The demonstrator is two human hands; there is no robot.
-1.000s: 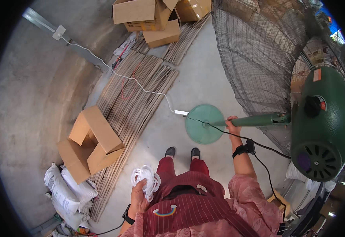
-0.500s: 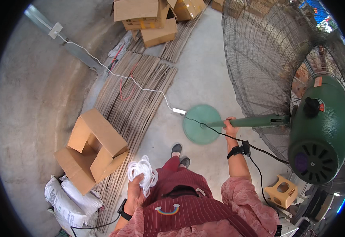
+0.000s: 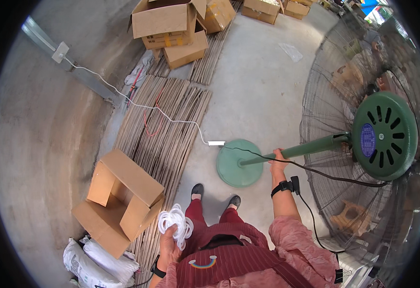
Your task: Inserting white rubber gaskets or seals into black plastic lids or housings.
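While a green pedestal fan (image 3: 385, 139) is resting its round base (image 3: 236, 175) on the floor (image 3: 263, 72) ahead, the curled right hand (image 3: 278, 157) is gripping its pole (image 3: 311, 146); the left hand (image 3: 170, 247) (fingers curled) is holding a white looped bundle (image 3: 176, 222).

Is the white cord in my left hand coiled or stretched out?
Coiled: the cord shows as several overlapping round loops, bunched together in the left hand.
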